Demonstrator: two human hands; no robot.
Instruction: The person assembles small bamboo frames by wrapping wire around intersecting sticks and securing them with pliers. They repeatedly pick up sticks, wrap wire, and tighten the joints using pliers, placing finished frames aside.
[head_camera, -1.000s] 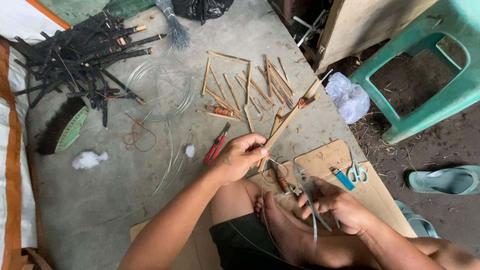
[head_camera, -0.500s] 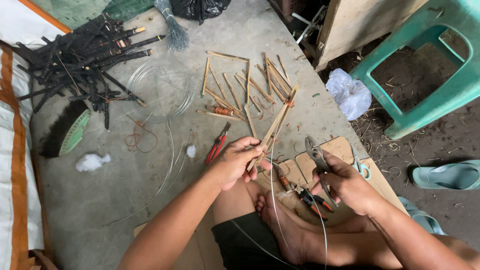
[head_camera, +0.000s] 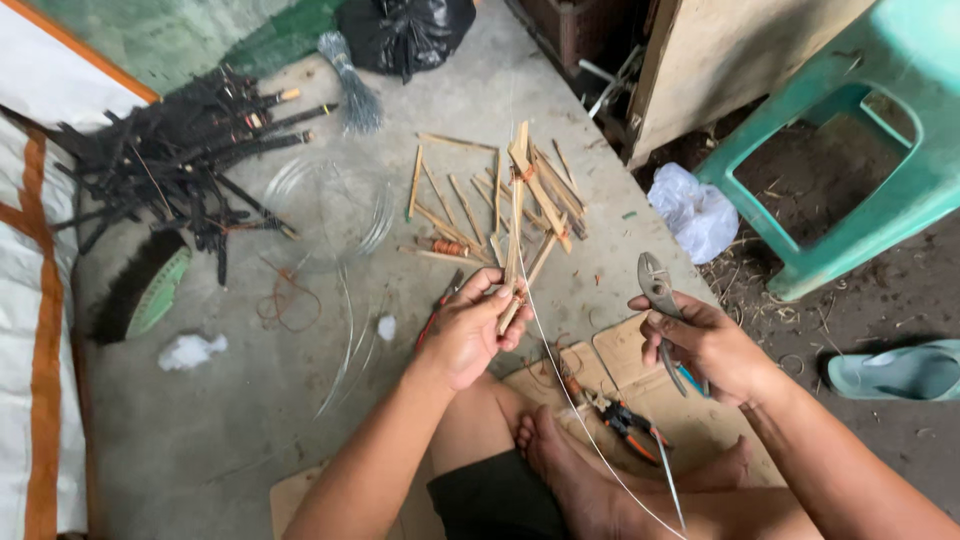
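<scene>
My left hand grips a bundle of thin bamboo sticks that points away from me over the concrete floor. A thin metal wire runs from the bundle down toward my legs. My right hand holds grey slip-joint pliers with the jaws pointing up, a short way right of the bundle. My bare foot rests on a piece of cardboard below both hands.
Loose bamboo sticks lie on the floor beyond my hands, with red-handled pliers beside my left hand. Orange-handled pliers lie on the cardboard. A pile of black sticks, a wire coil, a teal plastic stool, a white bag and a sandal surround me.
My left hand has swung the stick bundle more upright. My right hand rose off the cardboard with the grey pliers and moved right.
</scene>
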